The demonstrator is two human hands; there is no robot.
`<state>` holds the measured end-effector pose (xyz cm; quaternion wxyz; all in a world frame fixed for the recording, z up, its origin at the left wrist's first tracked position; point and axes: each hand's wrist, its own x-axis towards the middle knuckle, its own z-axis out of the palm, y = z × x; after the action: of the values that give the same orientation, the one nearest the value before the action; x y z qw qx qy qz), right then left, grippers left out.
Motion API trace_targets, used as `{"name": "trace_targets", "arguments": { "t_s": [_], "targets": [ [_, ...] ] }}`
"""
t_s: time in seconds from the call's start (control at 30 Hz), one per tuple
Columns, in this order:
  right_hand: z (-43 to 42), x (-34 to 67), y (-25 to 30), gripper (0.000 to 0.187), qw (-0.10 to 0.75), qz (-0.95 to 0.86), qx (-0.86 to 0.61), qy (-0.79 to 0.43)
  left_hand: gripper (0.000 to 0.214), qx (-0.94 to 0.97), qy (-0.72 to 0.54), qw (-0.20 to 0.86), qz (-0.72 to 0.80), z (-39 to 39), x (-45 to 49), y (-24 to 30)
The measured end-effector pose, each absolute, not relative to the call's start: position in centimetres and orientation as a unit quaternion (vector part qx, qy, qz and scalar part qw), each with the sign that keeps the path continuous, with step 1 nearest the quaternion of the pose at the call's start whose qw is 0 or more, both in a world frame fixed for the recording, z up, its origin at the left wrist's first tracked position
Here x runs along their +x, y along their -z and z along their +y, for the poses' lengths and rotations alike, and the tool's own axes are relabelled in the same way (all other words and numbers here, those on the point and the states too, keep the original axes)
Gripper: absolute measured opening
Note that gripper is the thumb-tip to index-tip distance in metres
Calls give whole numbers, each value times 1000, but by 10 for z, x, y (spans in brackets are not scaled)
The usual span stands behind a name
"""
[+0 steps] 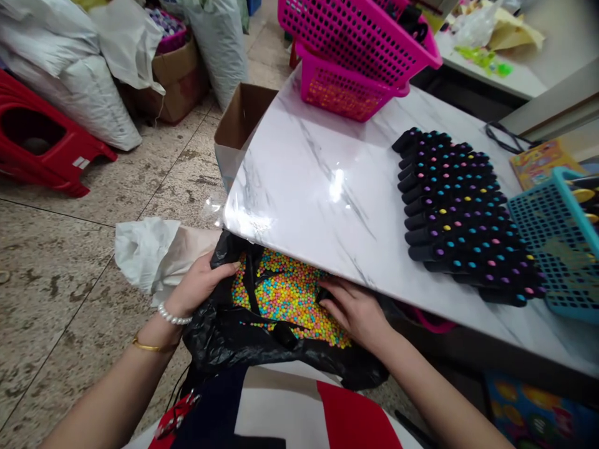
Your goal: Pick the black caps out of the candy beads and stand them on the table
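A black plastic bag (224,330) full of small multicoloured beads (285,293) lies open on my lap, partly under the edge of a white marble-look table (318,187). My left hand (199,284) grips the bag's left rim, fingers curled over it. My right hand (353,308) rests in the beads at the bag's right side, fingers bent down into them; whether they hold anything is hidden. A stack of black pen-like sticks with coloured tips (463,212) lies on the table to the right.
Pink baskets (360,43) stand at the table's far end, a blue basket (556,237) at the right edge. On the floor are a cardboard box (243,118), a white cloth bag (150,249), a red plastic stool (42,143) and white sacks (79,75).
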<state>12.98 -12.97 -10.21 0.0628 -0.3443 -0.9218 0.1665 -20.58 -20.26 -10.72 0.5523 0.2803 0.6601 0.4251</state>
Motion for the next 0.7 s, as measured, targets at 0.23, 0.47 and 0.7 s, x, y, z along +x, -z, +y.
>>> {"name": "trace_targets", "arguments": {
  "t_s": [0.23, 0.47, 0.7],
  "targets": [
    [-127, 136, 103, 47, -39, -947, -253, -195, 55, 259, -428, 559, 662, -203, -204, 109],
    [-130, 130, 101, 36, -25, -934, -348, -82, 54, 241, -418, 555, 678, -199, -203, 107],
    [-141, 121, 94, 37, -9, -872, -422, -247, 48, 263, -412, 554, 674, -197, -204, 108]
  ]
}}
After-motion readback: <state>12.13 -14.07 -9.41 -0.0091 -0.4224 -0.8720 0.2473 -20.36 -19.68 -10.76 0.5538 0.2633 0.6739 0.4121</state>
